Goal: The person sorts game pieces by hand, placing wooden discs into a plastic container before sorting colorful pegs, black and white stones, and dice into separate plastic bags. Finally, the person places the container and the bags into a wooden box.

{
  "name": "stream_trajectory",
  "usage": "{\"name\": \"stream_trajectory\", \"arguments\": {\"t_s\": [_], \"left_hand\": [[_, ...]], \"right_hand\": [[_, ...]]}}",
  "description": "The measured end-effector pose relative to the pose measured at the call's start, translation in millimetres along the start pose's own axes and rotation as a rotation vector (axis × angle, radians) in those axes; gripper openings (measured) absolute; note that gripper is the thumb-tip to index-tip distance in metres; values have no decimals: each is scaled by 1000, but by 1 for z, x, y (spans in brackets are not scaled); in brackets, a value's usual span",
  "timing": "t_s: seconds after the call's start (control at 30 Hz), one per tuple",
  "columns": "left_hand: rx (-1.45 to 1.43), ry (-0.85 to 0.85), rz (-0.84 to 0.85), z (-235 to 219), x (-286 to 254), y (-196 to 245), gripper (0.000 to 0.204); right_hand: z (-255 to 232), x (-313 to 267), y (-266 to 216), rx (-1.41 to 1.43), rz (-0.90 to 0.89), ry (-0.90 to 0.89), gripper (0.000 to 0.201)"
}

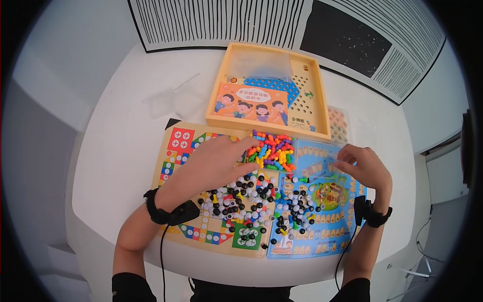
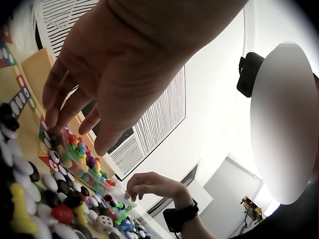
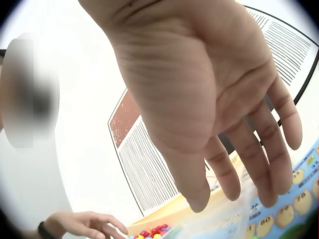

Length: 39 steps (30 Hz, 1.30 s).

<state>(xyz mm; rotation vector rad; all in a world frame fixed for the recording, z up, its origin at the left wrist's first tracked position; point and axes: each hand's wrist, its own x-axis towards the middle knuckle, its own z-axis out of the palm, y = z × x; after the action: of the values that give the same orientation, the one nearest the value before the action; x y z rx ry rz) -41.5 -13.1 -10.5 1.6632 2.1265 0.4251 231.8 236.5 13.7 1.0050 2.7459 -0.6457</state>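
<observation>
A clear plastic box (image 1: 316,160) lies across the two game boards, heaped with colourful pegs (image 1: 271,151) in its left part. Over the left board, my left hand (image 1: 214,160) reaches to the box's left end, fingertips and thumb beside the pegs. In the left wrist view its fingers (image 2: 67,107) extend loosely downward, with the thumb apart. My right hand (image 1: 366,168) is at the box's right end, fingertips close to its edge. The right wrist view shows those fingers (image 3: 259,164) spread and mostly straight. Black and white round pieces (image 1: 241,201) lie scattered below the box.
Behind the boards stands a wooden tray (image 1: 217,117) holding an orange booklet (image 1: 251,103). Clear plastic pieces (image 1: 173,100) lie on the white table (image 1: 121,105) to the left. A card of round pieces (image 1: 338,123) is right of the tray. Striped panels (image 1: 216,22) border the back.
</observation>
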Motion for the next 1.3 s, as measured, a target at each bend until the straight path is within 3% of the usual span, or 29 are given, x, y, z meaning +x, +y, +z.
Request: {"name": "stream_trajectory", "arguments": {"t_s": [0.17, 0.27, 0.37, 0.43, 0.47, 0.53, 0.67, 0.73, 0.87, 0.97, 1.03, 1.13, 1.3], "left_hand": [[-18, -46, -42, -3, 2, 2, 43], [-110, -5, 4, 6, 4, -4, 41], [-190, 9, 51, 9, 5, -5, 36], [-325, 2, 33, 9, 5, -5, 30], [-325, -1, 34, 9, 6, -5, 30], [-343, -45, -75, 5, 9, -7, 25], [-395, -46, -75, 6, 11, -22, 21], [-477, 61, -103, 8, 10, -24, 17], [-549, 43, -142, 5, 7, -11, 23], [-562, 115, -16, 10, 7, -14, 32], [-362, -35, 10, 2, 8, -13, 37], [-356, -38, -52, -4, 6, -5, 29], [-285, 9, 4, 5, 6, -11, 36]], "right_hand": [[-11, -7, -2, 152, -110, 40, 29], [-21, -15, -17, 246, -23, 89, 33], [-14, -17, -29, 379, -149, 179, 48], [-1, -14, -41, 514, -421, 240, 66], [0, -15, -48, 502, -395, 152, 81], [13, -11, -57, 404, -524, 105, 79], [37, -1, -69, 153, -646, 68, 73], [49, 1, -69, -37, -653, 63, 63], [60, 3, -71, -110, -667, 91, 60], [63, 4, -73, -136, -620, 100, 58], [67, 5, -72, -156, -609, 127, 56], [67, 4, -72, -163, -623, 155, 55], [68, 6, -69, -155, -629, 158, 55]]}}
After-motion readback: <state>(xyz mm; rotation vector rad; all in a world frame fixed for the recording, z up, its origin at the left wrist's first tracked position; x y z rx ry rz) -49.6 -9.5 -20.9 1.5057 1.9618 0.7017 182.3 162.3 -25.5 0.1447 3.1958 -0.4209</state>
